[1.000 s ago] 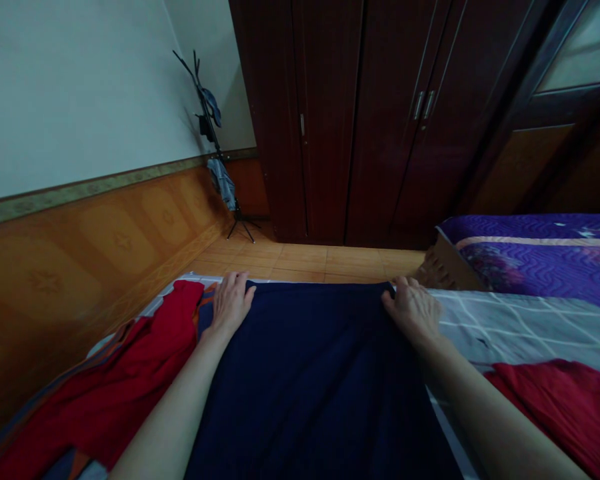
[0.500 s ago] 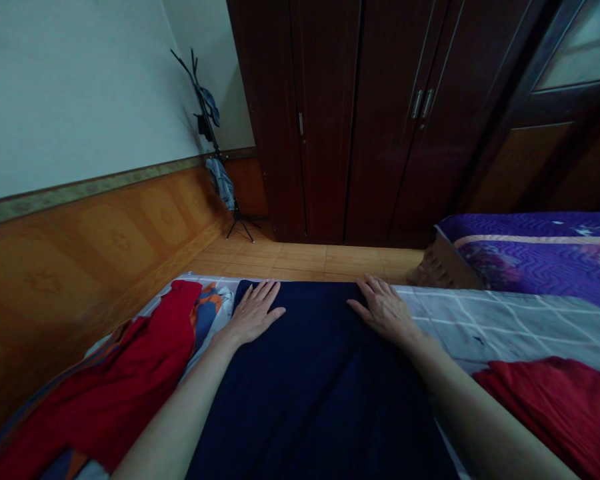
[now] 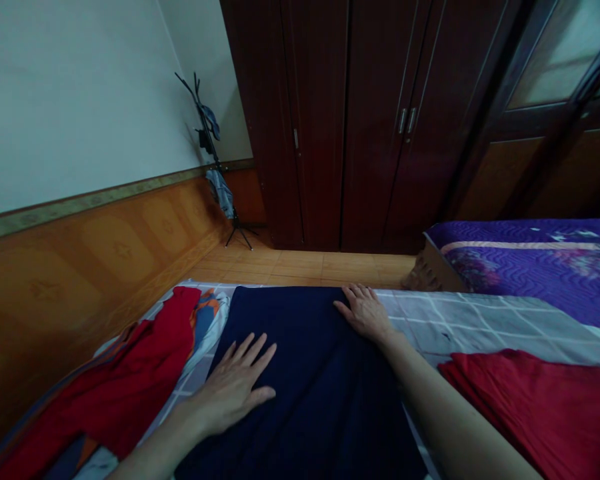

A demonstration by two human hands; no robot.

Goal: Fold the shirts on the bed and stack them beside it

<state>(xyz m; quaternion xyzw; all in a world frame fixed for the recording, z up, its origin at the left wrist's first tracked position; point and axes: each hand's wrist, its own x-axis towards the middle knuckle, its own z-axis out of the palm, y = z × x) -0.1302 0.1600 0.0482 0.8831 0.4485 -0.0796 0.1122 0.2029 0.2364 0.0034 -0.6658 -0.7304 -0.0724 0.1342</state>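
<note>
A dark navy piece of cloth (image 3: 310, 387) lies spread out in front of me, its far edge close to the edge of the bed. My left hand (image 3: 237, 383) is over its left side with the fingers spread; whether it presses on the fabric I cannot tell. At the far right corner, my right hand (image 3: 366, 312) rests flat on the cloth, fingers stretched out. Neither hand grips anything. The cloth's near end runs out of view at the bottom.
Left of the cloth lies a red garment (image 3: 125, 380) over orange, blue and white fabric. A folded red cloth (image 3: 540, 407) sits on the right of the checked grey sheet (image 3: 430, 320). Beyond are a purple-covered bed (image 3: 530, 260), a dark wardrobe (image 3: 320, 133) and a coat stand (image 3: 213, 147).
My left hand has come back from the far left corner toward me, its fingers spreading wider. My right hand stays at the far right corner. The camera view has shifted slightly.
</note>
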